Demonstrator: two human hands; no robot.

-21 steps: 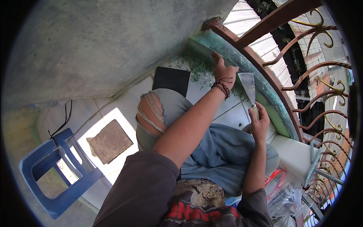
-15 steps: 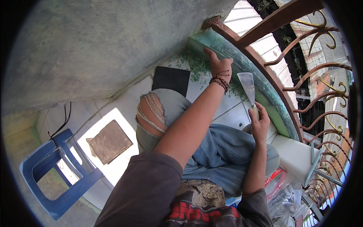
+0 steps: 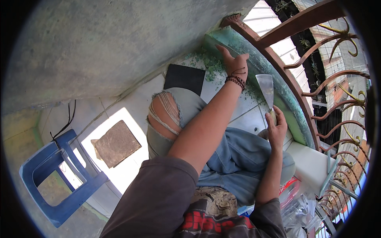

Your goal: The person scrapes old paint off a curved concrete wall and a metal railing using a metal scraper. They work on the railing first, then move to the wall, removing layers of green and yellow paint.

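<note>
My right hand (image 3: 278, 129) grips the handle of a putty knife (image 3: 265, 88). Its broad, pale metal blade points up and away from me, close to the green painted low wall (image 3: 286, 104). My left arm reaches far forward, with a dark beaded bracelet (image 3: 237, 81) at the wrist. Beyond it, my left hand (image 3: 237, 65) is at the low wall's inner side, thumb and a finger spread apart, with nothing seen in it. Its remaining fingers are partly hidden. Green paint flakes (image 3: 212, 67) lie scattered on the white tiles below that hand.
A black square mat (image 3: 184, 77) lies by the grey wall (image 3: 107, 47). Leftward are a brown board (image 3: 119, 143) and a blue plastic stool (image 3: 53, 208). A brown metal railing (image 3: 295, 85) tops the low wall. Clear plastic bags (image 3: 298, 212) sit at my right.
The view has shifted slightly, so most things appear a little to the right. My left hand stays at the low wall, and the putty knife remains in my right hand.
</note>
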